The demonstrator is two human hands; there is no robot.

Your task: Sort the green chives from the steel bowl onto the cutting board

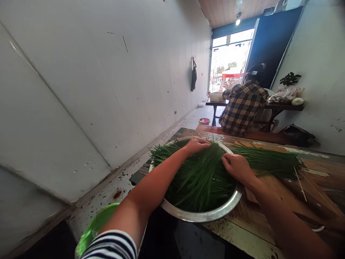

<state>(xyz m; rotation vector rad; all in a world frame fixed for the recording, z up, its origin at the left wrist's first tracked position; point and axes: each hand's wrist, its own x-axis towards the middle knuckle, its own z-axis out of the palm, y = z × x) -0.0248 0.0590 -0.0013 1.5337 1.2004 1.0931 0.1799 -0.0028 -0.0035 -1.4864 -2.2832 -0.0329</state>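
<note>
A wide metal bowl point(205, 217) stands near the table's edge, heaped with long green garlic chives point(198, 183). My left hand point(198, 145) reaches across to the bowl's far side, its fingers closed on the tips of some chives. At the right rim is my right hand point(237, 166), with thumb and fingers pinched together beside the leaves. What that pinch holds, if anything, is too small to tell. To the right of the bowl, a second pile of garlic chives point(272, 158) lies flat on the wooden table point(272, 187).
Thin sticks point(300, 185) lie on the table at the right. A green bag-lined bin point(94, 223) stands on the floor at lower left, beside the white wall point(94, 90). Ahead, a person in a plaid shirt point(242, 108) sits at another table with a white basin point(216, 96).
</note>
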